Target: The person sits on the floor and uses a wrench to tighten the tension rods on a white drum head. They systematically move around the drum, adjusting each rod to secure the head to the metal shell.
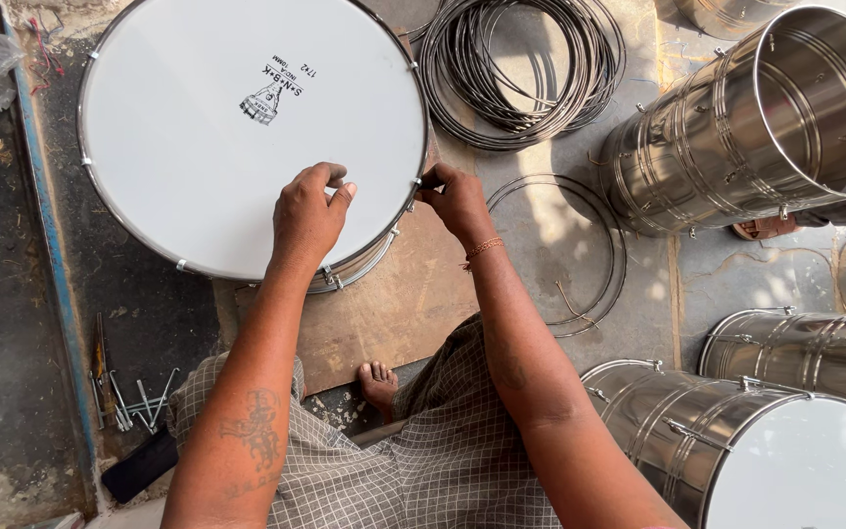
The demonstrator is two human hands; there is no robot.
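Drum [247, 127] with a round white skin and a shiny metal rim lies flat on a brown board [394, 304] on the floor, skin up, so its near edge faces the seated person. Left hand [310, 216] rests on the skin near that rim, fingers curled and pinched together, seemingly steadying it. Right hand [457, 201] pinches a small fitting at the rim's right side. Wire hoops [521, 69] lie beyond, steel drum shells [746, 127] to the right.
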